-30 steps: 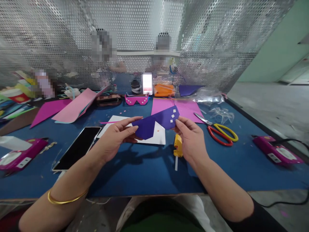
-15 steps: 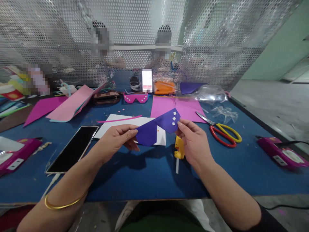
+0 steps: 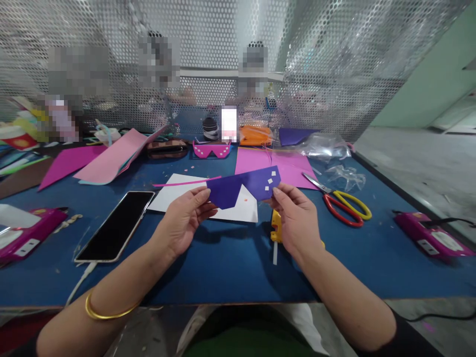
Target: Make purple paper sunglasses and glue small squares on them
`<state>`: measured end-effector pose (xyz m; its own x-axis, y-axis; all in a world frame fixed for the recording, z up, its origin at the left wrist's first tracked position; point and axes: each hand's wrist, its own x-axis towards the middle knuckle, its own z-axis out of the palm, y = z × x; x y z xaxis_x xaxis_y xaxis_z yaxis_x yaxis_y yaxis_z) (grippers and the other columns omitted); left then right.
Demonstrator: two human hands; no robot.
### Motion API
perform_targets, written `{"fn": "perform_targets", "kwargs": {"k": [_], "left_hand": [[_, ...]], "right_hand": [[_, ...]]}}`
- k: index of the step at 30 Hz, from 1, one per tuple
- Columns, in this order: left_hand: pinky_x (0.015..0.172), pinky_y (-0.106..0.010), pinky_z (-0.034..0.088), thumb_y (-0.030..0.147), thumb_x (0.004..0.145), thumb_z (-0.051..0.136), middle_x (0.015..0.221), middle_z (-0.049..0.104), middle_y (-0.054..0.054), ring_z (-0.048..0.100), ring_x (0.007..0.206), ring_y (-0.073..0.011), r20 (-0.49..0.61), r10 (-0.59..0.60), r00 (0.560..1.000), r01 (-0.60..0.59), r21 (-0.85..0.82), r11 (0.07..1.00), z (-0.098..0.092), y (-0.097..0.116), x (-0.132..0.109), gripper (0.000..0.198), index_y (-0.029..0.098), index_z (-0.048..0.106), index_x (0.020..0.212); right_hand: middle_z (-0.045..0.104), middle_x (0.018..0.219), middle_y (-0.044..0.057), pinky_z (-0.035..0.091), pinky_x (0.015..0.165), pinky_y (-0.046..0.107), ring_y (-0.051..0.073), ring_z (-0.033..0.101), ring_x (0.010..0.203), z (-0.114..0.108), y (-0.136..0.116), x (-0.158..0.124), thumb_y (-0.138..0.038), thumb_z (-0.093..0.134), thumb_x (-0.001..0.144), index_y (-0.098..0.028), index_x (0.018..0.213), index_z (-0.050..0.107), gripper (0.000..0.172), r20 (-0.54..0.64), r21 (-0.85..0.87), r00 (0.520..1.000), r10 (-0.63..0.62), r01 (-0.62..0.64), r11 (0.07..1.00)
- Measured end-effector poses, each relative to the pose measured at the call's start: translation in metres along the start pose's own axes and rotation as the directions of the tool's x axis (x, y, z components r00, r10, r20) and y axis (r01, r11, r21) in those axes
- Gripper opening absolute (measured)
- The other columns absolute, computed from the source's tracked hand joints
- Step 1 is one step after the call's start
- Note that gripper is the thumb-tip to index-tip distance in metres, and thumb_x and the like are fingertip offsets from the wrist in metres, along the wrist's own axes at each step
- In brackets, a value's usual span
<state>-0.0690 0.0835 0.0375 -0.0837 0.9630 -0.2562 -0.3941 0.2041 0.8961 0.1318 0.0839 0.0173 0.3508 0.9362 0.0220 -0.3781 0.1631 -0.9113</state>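
A purple glasses-shaped cutout (image 3: 226,190) is held up above the table between both hands. Its right part bears three small white squares; none show on its left part. My left hand (image 3: 189,210) pinches the left end between thumb and fingers. At the right end, my right hand (image 3: 295,213) grips the edge close to the white squares. Behind and below the cutout lies a white sheet (image 3: 178,192) with a thin pink strip (image 3: 174,184) across it. A yellow tool with a white stick (image 3: 275,240) is partly hidden beside my right hand.
Scissors with red and yellow handles (image 3: 344,210) lie at right, near a pink sheet (image 3: 253,161). Pink paper glasses (image 3: 211,150) stand at the back. A phone (image 3: 117,225) lies left. Magenta devices (image 3: 433,235) sit at both sides. People are behind the perforated screen (image 3: 208,29).
The left end of the purple cutout has risen with my left hand, so the piece is now more level. My right hand keeps its grip in nearly the same place.
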Motion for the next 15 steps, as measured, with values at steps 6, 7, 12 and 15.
{"fn": "perform_targets", "kwargs": {"k": [6,7,12,15], "left_hand": [[0.06,-0.021,0.053,0.022,0.072,0.081,0.084,0.077,-0.003,0.068,0.071,-0.0133,0.087,-0.106,0.991,0.106,0.0,0.994,-0.001,-0.002,-0.002,0.017,0.018,0.075,0.088],[0.059,-0.02,0.053,0.022,0.073,0.081,0.084,0.077,-0.003,0.067,0.07,-0.0126,0.069,-0.102,0.992,0.103,-0.012,0.995,0.0,-0.001,-0.002,0.017,0.018,0.075,0.089],[0.059,-0.019,0.053,0.021,0.069,0.083,0.082,0.076,0.0,0.067,0.07,-0.0111,0.008,-0.055,0.998,0.055,-0.038,0.998,0.0,0.0,-0.002,0.019,0.018,0.075,0.086],[0.057,-0.02,0.052,0.021,0.065,0.085,0.075,0.074,0.002,0.065,0.064,-0.0101,-0.049,-0.027,0.998,0.025,-0.051,0.998,-0.002,0.003,-0.002,0.018,0.018,0.073,0.079]], "right_hand": [[0.07,0.076,-0.003,0.054,0.077,0.033,0.013,0.067,0.067,0.002,0.0,-0.004,-0.032,0.081,0.07,-0.022,0.083,0.071,0.02,0.058,-0.036,0.998,0.04,-0.038,0.999],[0.07,0.074,-0.004,0.054,0.075,0.033,0.014,0.067,0.066,0.002,-0.001,-0.006,-0.034,0.081,0.07,-0.022,0.084,0.071,0.02,0.084,-0.062,0.994,0.065,-0.059,0.996],[0.068,0.065,-0.001,0.051,0.065,0.03,0.012,0.063,0.06,0.002,-0.005,-0.014,-0.037,0.073,0.077,-0.021,0.069,0.07,0.018,0.349,-0.367,0.915,0.201,-0.064,0.928],[0.065,0.058,-0.001,0.049,0.057,0.027,0.011,0.057,0.053,0.0,-0.011,-0.017,-0.033,0.07,0.079,-0.021,0.066,0.072,0.018,0.428,-0.427,0.878,0.215,-0.013,0.904]]}}
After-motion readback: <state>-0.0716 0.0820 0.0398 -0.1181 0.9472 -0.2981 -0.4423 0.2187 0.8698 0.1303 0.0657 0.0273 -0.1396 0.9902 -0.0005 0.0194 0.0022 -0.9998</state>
